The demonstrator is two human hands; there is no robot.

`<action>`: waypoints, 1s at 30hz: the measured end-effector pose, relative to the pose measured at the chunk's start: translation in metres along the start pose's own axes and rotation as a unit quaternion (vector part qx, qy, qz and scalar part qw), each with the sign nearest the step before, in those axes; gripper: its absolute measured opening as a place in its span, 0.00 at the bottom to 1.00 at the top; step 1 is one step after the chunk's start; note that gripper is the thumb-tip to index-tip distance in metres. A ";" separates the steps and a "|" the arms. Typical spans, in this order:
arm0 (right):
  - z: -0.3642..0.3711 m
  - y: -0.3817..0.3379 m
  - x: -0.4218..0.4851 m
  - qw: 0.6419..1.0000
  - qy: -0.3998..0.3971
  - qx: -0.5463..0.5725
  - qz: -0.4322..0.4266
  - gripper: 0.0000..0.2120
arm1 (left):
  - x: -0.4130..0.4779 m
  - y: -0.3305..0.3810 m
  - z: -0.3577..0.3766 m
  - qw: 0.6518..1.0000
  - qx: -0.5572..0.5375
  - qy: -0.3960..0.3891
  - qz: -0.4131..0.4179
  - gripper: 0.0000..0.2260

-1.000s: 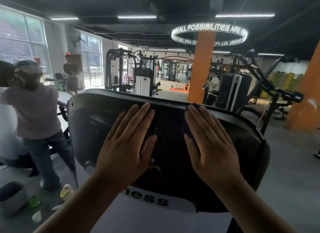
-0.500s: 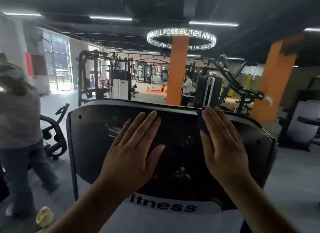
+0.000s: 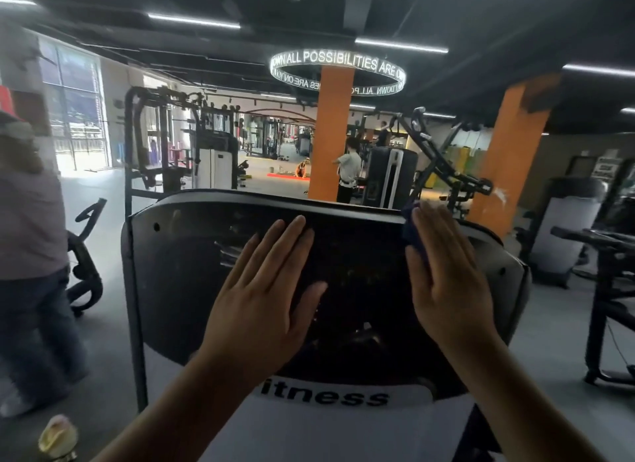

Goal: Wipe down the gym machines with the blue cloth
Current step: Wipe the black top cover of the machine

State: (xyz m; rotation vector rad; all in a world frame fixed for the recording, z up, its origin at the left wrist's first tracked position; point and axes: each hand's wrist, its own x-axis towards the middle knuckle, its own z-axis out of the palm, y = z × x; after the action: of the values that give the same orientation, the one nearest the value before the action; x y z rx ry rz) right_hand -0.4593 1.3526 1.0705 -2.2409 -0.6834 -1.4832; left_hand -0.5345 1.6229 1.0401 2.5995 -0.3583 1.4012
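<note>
A gym machine's dark curved shroud point(image 3: 178, 272) fills the middle of the head view, with a white panel below reading "itness". My left hand point(image 3: 264, 300) lies flat on the dark panel, fingers spread, holding nothing. My right hand point(image 3: 446, 279) presses flat near the shroud's upper right edge. The blue cloth point(image 3: 414, 231) is pinned under its palm; only a dark blue strip shows beside the fingers.
A person point(image 3: 31, 255) stands close at the left. Another person point(image 3: 348, 172) stands by the orange pillar point(image 3: 330, 135). A second orange pillar point(image 3: 512, 159), a black machine point(image 3: 611, 272) at right and a yellow-topped bottle point(image 3: 58, 437) on the floor lower left.
My right hand has slid the cloth up and to the right along the shroud's top edge. My left hand stays flat on the panel. The view has swung to the right.
</note>
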 end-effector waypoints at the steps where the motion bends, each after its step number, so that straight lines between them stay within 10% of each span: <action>1: 0.001 0.002 0.001 1.000 0.014 0.001 0.011 0.25 | 0.000 0.002 0.001 1.000 0.000 0.003 -0.003 0.31; 9: 0.010 -0.013 0.032 0.958 -0.051 0.009 -0.284 0.23 | 0.001 0.018 0.007 0.999 -0.004 0.033 -0.040 0.30; 16: -0.010 0.039 0.016 0.982 -0.049 0.018 -0.184 0.29 | -0.002 0.020 0.005 0.995 0.006 0.046 -0.085 0.30; 24: 0.022 -0.024 0.058 0.921 -0.121 0.007 -0.369 0.29 | -0.002 0.013 -0.001 0.996 0.012 0.040 -0.076 0.30; 30: -0.005 0.015 0.035 0.948 -0.087 -0.010 -0.306 0.35 | -0.013 -0.015 -0.013 0.996 0.013 0.015 -0.091 0.29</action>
State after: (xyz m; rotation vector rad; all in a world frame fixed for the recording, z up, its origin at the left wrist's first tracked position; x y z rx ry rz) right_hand -0.4428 1.3439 1.1046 -2.3057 -1.5352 -1.5500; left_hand -0.5473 1.6418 1.0355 2.5537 -0.0967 1.3899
